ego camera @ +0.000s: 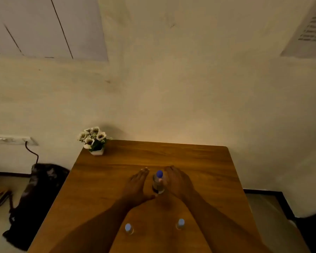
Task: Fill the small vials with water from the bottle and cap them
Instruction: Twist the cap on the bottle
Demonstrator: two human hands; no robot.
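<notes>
Dim wooden bench (190, 161): open left hand (138, 185) and right hand (178, 181) flank the capped water bottle (158, 182), neither grip closed. Reaching forearms could topple the near vials (129, 228).

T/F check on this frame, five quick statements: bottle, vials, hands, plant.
1. The bottle stands upright between the left hand and the right hand. True.
2. The bottle's blue cap is off. False: it is on.
3. Two small vials, the left vial and the right vial, stand nearer the person than the bottle. True.
4. The left hand holds a vial. False: it is open beside the bottle.
5. The potted flowers sit at the table's far right corner. False: far left.
</notes>
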